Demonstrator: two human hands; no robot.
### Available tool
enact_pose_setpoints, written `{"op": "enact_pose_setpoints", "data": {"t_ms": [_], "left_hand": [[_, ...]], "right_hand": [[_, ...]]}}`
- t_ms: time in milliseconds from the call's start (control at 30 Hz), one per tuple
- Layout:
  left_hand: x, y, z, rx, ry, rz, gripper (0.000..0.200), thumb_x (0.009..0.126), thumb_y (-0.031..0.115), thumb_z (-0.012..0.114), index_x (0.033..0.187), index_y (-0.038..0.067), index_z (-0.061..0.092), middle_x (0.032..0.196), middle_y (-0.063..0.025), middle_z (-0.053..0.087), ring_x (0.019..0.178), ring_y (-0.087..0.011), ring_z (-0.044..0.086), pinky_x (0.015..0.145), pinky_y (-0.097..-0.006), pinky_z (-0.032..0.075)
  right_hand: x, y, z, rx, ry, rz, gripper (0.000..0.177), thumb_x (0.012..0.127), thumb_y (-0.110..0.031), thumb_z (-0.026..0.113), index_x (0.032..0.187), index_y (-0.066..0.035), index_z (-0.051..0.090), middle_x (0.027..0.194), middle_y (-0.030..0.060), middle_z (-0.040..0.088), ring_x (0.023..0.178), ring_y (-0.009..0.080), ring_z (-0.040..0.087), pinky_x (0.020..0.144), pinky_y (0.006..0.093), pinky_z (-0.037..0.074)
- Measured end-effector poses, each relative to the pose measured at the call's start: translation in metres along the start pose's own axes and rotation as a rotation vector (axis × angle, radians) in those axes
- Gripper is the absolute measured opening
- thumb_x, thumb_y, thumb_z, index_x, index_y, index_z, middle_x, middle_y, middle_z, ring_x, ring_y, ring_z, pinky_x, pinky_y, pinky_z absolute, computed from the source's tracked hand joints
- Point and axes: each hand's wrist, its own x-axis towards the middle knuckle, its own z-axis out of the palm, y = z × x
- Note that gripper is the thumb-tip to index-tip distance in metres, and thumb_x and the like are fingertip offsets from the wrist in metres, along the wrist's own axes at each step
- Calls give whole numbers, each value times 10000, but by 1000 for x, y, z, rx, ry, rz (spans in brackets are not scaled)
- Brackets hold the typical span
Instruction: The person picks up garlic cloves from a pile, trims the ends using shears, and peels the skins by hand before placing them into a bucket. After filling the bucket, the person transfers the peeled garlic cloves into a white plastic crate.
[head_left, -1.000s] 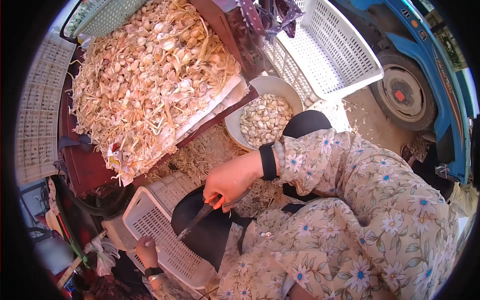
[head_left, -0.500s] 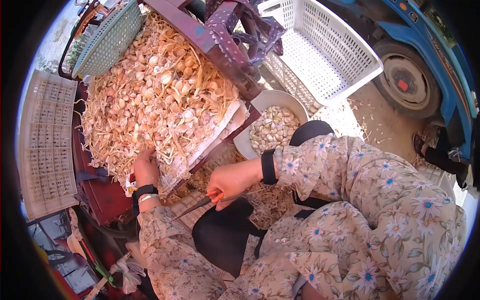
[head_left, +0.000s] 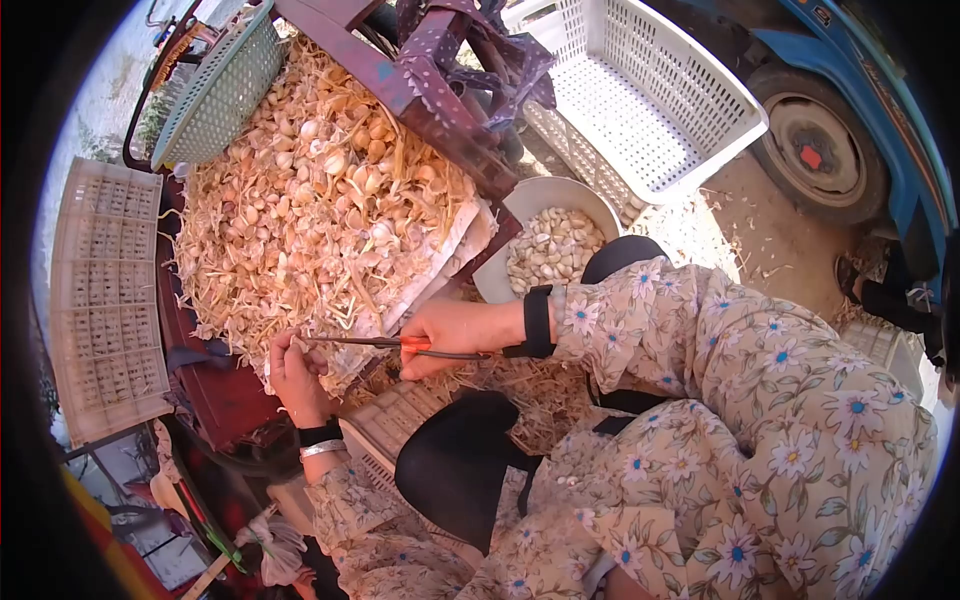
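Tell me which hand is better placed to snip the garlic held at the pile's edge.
Right, probably. The right hand grips the scissors, whose tips reach the garlic bulb that the left hand pinches beside the garlic pile. The left hand is occupied steadying it.

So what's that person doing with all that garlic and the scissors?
A person in a flowery top is working at a big garlic pile. Their right hand holds orange-handled scissors, with the blades pointed at the left hand. The left hand pinches what looks like a garlic bulb at the pile's edge. A bowl beside the pile already has clean garlic in it.
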Motion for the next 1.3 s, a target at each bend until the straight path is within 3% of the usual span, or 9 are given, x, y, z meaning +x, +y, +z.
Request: {"op": "enact_pose_setpoints", "data": {"t_ms": [100,233,367,500,667,900,1000,1133,1300], "left_hand": [[25,-5,-4,-37,35,-109,116,876,117,453,942,48,520,751,-33,527,518,-81,488,420,-184,356],[64,-12,21,-6,84,-212,214,876,104,476,1071,29,520,727,-29,523,507,-68,458,386,-184,328],[97,-27,33,132,11,-318,245,823,104,579,1040,-6,552,682,-26,537,501,-73,474,392,-187,344],[101,-38,42,287,62,-115,237,785,92,628,985,-22,571,705,-19,566,492,-59,466,395,-186,343],[72,-18,29,67,-39,-155,192,822,67,586,992,44,500,730,-25,542,554,-75,459,475,-197,368],[-14,14,28,-290,-146,-8,197,811,7,581,980,55,493,792,-26,518,603,-77,452,488,-191,356],[-55,29,38,-199,-87,6,232,770,-22,616,964,46,508,818,-21,528,631,-66,465,512,-173,364],[-87,17,59,139,12,162,228,736,-25,639,924,32,522,838,4,515,676,-48,455,602,-155,390],[-107,13,81,271,-21,240,214,731,-33,635,896,29,513,827,24,478,679,-36,425,606,-156,386]], "right_hand": [[-4,-17,-6,172,76,107,247,766,-287,670,786,-49,607,629,17,592,445,58,459,403,210,343],[7,-6,-12,322,163,96,231,792,-260,637,767,-35,591,618,44,588,406,50,422,375,209,314],[9,-6,-17,319,207,124,215,795,-241,625,766,-31,596,610,52,585,401,54,422,371,209,306],[13,-5,-16,322,215,122,212,785,-240,633,753,-33,599,591,45,579,396,54,422,367,206,297],[12,-8,-15,317,220,122,264,734,-276,654,613,-59,565,545,18,559,398,57,439,361,206,303],[6,-11,-9,-163,335,-52,340,723,-354,669,661,-40,556,547,41,531,508,119,485,488,280,377],[0,-20,-5,-325,311,-68,390,722,-406,695,766,-41,567,629,20,545,585,94,500,532,258,403],[-6,-29,7,248,265,-96,346,675,-251,767,819,-14,559,711,3,557,637,73,494,577,216,420],[1,-13,14,58,321,-133,291,656,-193,743,799,-8,570,674,24,557,627,80,498,571,233,425]]}}
